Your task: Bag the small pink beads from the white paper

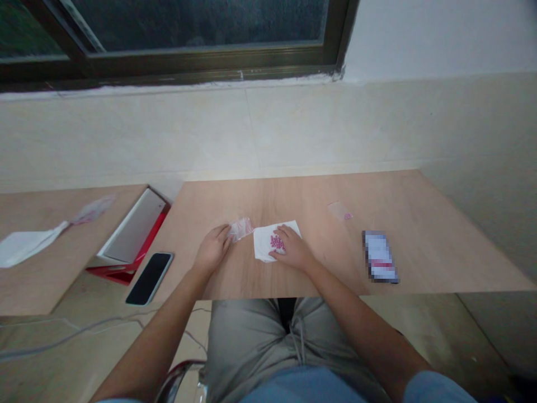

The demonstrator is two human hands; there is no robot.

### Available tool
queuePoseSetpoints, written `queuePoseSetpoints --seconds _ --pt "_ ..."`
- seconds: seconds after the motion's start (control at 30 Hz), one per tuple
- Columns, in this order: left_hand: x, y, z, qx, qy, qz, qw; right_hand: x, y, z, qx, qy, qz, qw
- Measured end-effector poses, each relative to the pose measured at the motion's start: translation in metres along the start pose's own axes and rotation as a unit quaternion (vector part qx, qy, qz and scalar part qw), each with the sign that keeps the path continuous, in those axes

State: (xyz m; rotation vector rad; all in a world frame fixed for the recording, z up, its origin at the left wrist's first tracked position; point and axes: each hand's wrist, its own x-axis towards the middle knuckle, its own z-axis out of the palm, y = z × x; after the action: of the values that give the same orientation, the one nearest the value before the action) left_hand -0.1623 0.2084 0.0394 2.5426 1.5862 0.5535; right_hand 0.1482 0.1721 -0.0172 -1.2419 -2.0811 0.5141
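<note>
My left hand (213, 247) has its fingertips closed on the near-left edge of a small clear plastic bag (241, 229) that lies on the table. To its right, a white sheet of paper (263, 242) bears a cluster of small pink beads (277, 243). My right hand (294, 249) rests over the paper's right side, thumb and fingers apart and curved around the beads. Its palm hides part of the sheet. Farther right lies another small clear bag (338, 210) with a few pink beads at its corner.
A dark-screened phone (150, 278) lies by the table's left edge, and a pixelated phone (380, 256) lies to the right. Left of the table (327, 277), a red and white box (133, 232) stands in the gap before a second table (46, 285). A wall (293, 134) rises behind.
</note>
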Motion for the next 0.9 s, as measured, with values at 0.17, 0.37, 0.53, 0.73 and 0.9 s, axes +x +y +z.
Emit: queuePoseSetpoints --seconds 0.17,0.37,0.53,0.73,0.9 --pt "-0.018 -0.001 0.025 0.008 0.000 0.005 1.000 0.000 0.001 0.000 0.001 0.002 -0.005 1.000" --pt "-0.023 -0.006 0.034 0.058 -0.034 0.015 0.998 0.001 -0.002 0.003 0.037 0.018 0.005 0.999" --pt "-0.021 -0.013 0.038 0.094 -0.059 0.041 0.993 0.015 0.023 -0.026 0.078 0.107 0.077 0.988" --pt "-0.020 -0.018 0.041 0.110 -0.049 0.050 0.991 0.027 0.088 -0.113 -0.067 0.192 0.284 0.937" --pt "-0.023 -0.015 0.039 0.091 -0.002 0.033 0.995 0.014 0.102 -0.144 -0.065 0.177 0.304 0.934"
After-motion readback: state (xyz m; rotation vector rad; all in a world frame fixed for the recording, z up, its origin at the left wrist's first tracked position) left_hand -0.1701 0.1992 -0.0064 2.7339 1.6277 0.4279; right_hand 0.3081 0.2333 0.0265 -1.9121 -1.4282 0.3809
